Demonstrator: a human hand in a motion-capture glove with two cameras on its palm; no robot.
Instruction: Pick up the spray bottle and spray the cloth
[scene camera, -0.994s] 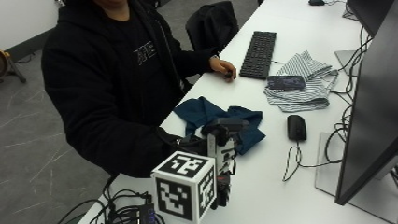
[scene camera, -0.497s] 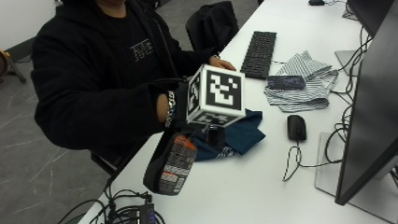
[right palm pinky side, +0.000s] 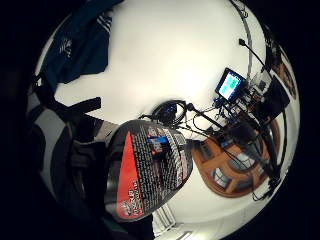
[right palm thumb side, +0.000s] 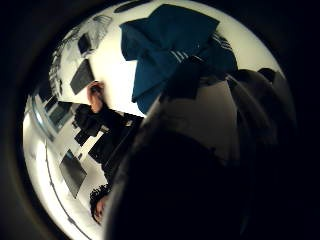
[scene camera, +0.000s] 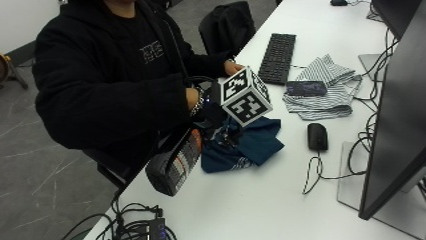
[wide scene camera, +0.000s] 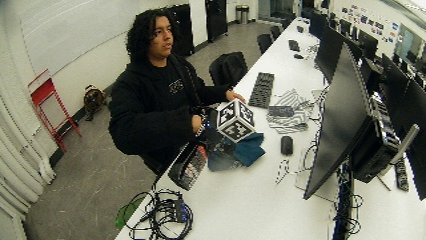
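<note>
spray bottle: i see it lifted off the table and tilted, dark body with a red and white label, left of centre in the outside view, its base toward the lower left and its top up toward my gloved hand. in the little finger side palm view the label fills much of the picture, so it sits close to the palm.
right hand: black glove at the bottle's upper end, centre of the outside view; it grips the bottle's top, though i cannot see the single fingers.
cloth: dark blue, crumpled on the white table, just right of the bottle and below the hand; the bottle's top is over its left edge. the thumb side palm view shows the same blue folds on the table.
table: white, running from lower left to upper right.
left hand: bare, resting on the table edge beside the keyboard, above centre.
striped cloth: upper right, with a dark flat thing lying on it.
mouse: black, right of the blue cloth, apart from it.
monitor: along the right edge.
</note>
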